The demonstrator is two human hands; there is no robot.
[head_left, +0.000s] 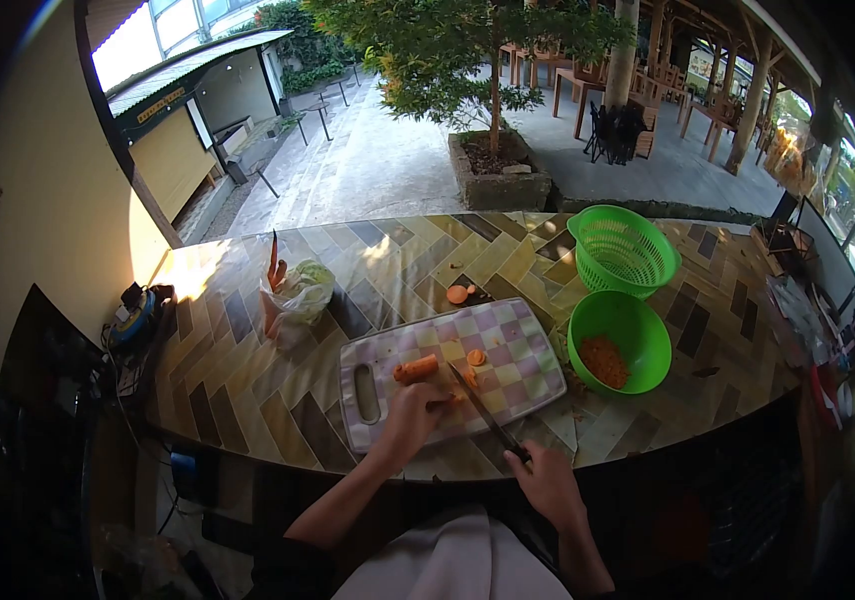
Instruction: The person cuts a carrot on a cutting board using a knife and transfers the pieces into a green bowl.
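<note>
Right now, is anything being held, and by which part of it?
The right hand grips the thin-bladed knife by its dark handle. The left hand is low over the pink-and-white checked cutting board; whether it pinches anything cannot be told.

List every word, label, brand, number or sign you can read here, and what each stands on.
No text can be read.
Signboard on the low building at left: lettering too small and blurred to read.
Knife, cutting board, green bowl: no text I can make out.
</note>
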